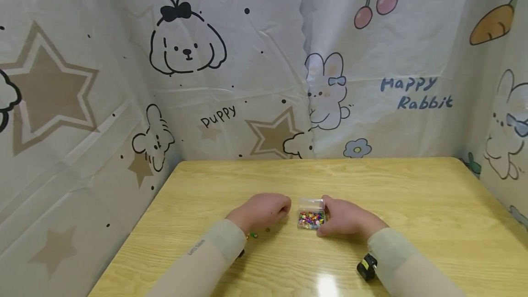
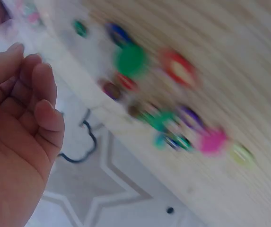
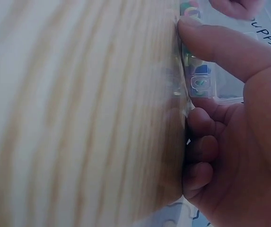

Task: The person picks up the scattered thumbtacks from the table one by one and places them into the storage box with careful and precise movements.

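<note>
A small clear plastic box (image 1: 305,228) full of shiny multicoloured pieces stands on the table, its clear lid (image 1: 311,204) raised at the back. My right hand (image 1: 344,217) grips the box's right side between thumb and fingers, seen close up in the right wrist view. Just left of the box hovers my left hand (image 1: 266,210), fingers curled toward the thumb; no piece shows between its fingertips. Loose colourful pieces, among them a green disc (image 2: 130,60), a red one (image 2: 179,68) and a pink one (image 2: 212,141), lie blurred on the table in the left wrist view.
The light wood table (image 1: 412,196) reaches back to a white patterned curtain (image 1: 264,58), which also hangs at both sides. Near my left wrist a few loose pieces (image 1: 253,235) show on the tabletop. A black wrist camera (image 1: 366,267) sits beside my right sleeve.
</note>
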Demonstrator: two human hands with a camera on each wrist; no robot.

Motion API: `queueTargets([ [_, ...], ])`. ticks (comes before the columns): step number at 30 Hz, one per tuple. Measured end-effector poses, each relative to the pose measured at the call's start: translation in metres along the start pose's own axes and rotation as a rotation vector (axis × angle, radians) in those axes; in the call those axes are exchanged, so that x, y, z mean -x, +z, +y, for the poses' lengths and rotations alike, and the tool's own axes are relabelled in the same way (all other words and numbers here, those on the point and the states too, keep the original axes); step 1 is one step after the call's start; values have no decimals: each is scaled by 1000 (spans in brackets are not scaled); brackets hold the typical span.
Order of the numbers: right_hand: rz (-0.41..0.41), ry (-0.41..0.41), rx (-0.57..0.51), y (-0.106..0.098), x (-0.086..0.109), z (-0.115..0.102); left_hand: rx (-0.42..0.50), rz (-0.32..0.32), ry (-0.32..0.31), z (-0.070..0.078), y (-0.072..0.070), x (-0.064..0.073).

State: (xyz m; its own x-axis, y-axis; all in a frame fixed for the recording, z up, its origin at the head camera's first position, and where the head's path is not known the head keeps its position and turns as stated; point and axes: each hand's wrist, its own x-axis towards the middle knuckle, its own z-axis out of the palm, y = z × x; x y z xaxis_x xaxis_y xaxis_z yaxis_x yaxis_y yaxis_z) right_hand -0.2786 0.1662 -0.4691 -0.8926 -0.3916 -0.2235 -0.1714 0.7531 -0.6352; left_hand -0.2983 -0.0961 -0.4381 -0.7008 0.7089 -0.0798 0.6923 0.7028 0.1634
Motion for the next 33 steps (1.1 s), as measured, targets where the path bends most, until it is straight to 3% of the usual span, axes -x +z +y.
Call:
queueTargets([
  [6, 9, -5, 2, 1, 1, -3, 24, -7, -1, 19, 5, -16],
  [18, 12, -1, 19, -2, 3, -4, 79, 51, -91, 32, 9, -20],
  [27, 12, -24, 10, -3, 1, 0, -83, 76, -76, 41, 17, -24],
  [33, 5, -18, -4, -3, 1, 1, -105, 61, -89, 43, 15, -25],
])
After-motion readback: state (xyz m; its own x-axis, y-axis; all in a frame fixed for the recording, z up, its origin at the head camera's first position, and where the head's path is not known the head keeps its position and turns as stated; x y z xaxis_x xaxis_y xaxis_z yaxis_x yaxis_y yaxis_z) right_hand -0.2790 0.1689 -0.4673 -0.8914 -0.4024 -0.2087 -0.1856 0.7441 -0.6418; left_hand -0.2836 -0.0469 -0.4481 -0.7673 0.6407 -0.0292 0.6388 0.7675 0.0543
